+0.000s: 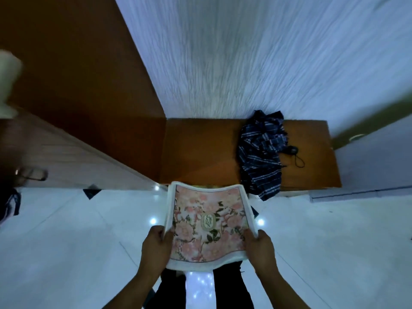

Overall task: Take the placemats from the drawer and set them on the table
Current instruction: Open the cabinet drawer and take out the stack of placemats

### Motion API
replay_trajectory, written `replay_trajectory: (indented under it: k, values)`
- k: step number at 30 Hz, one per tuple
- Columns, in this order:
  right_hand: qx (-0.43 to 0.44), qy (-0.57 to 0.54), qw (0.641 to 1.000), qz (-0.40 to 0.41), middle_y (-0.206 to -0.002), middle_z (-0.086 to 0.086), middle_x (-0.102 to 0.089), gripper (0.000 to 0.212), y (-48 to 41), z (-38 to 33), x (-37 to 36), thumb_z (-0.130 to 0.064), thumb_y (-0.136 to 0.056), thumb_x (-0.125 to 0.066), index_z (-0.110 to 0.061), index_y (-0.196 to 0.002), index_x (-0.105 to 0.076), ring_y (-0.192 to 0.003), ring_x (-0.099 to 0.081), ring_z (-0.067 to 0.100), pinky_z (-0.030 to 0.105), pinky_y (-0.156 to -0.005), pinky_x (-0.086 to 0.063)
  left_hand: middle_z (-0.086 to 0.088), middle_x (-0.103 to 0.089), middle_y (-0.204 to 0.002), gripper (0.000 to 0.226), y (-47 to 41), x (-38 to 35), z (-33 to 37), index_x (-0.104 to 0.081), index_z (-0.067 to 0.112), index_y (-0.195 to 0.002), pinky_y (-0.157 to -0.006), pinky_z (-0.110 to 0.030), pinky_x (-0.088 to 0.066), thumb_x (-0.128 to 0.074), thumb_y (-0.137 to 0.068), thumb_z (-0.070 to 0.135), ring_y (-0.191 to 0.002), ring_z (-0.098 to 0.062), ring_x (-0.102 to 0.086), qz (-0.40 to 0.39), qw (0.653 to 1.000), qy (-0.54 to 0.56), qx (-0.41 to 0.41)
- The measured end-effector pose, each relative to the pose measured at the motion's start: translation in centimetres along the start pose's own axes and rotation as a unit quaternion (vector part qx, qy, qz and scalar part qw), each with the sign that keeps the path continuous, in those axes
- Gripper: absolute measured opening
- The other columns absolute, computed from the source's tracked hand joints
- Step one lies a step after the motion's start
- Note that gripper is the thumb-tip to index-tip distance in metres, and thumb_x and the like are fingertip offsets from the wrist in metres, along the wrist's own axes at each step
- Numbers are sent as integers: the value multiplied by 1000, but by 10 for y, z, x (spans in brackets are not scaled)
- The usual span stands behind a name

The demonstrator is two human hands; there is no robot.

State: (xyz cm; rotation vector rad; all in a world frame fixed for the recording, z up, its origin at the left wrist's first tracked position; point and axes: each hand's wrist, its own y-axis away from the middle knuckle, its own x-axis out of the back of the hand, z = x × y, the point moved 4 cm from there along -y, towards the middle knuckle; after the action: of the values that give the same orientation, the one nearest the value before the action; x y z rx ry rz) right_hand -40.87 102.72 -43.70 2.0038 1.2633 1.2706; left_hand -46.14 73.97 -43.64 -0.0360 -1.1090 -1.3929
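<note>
1. A floral placemat (pixel 208 226) with a white border was held flat above the glossy white floor (pixel 66 241), in front of the body.
2. The left hand (pixel 157 244) was clamped on the mat's left edge, thumb on top; the right hand (pixel 259 245) was clamped on the right edge in the same way.
3. Whether more mats were stacked beneath the top one could not be told.
4. A low wooden surface (pixel 200 152) was seen just beyond the mat's far edge, set against a white textured wall (pixel 245 52).
5. A crumpled dark striped cloth (pixel 260 152) was draped over the right part of that surface and hung over its front edge; a small black corded item (pixel 295 153) lay just beside it.
6. A tall brown panel (pixel 78 63) stood to the left.
7. The left margin was blurred: a pale shape (pixel 9 83) and a metal handle (pixel 33 175) were hard to make out.
8. Dark trouser legs (pixel 229 284) were partly hidden below the mat.
</note>
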Motion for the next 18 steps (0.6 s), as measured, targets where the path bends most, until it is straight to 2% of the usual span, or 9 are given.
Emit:
replay_trajectory:
  k: [4,6,10,14,18]
  values:
    - [55,-7,998,37,-71,3,-60,22,61,-21,21,-30,-94,-57,-9,-88,-58,-61,-58,14,21,-46,-37,1,-59,-76,16,31,44,29,-58,9,-91,-55,-23,-39,-61,-94,24,-68,-9,-55,-2,998,17,-68]
    - [66,-14,996,56,-71,1,-58,20,87,-27,27,-30,-94,-58,-11,-90,-57,-61,-57,12,20,-45,-35,-1,-61,-78,16,41,65,43,-58,9,-93,-56,-26,-42,-61,-94,25,-70,-11,-57,-19,994,28,-108]
    - [78,-73,988,116,-74,3,-61,25,146,-32,39,-34,-92,-60,-9,-92,-60,-63,-58,16,27,-48,-40,-1,-66,-89,15,65,111,74,-57,12,-101,-66,-35,-52,-61,-94,25,-80,-16,-63,-65,978,50,-192]
    - [88,-138,970,182,-75,5,-63,28,206,-23,57,-37,-90,-62,-9,-88,-60,-64,-60,18,30,-53,-45,-4,-63,-83,16,100,143,108,-56,10,-99,-56,-30,-45,-61,-94,25,-73,-18,-62,-79,957,36,-276]
    - [82,-206,945,239,-74,8,-67,30,254,-1,87,-41,-84,-63,-12,-81,-61,-65,-63,24,33,-56,-46,0,-62,-86,14,146,148,139,-55,12,-100,-52,-24,-42,-58,-96,26,-73,-10,-61,-115,937,33,-329]
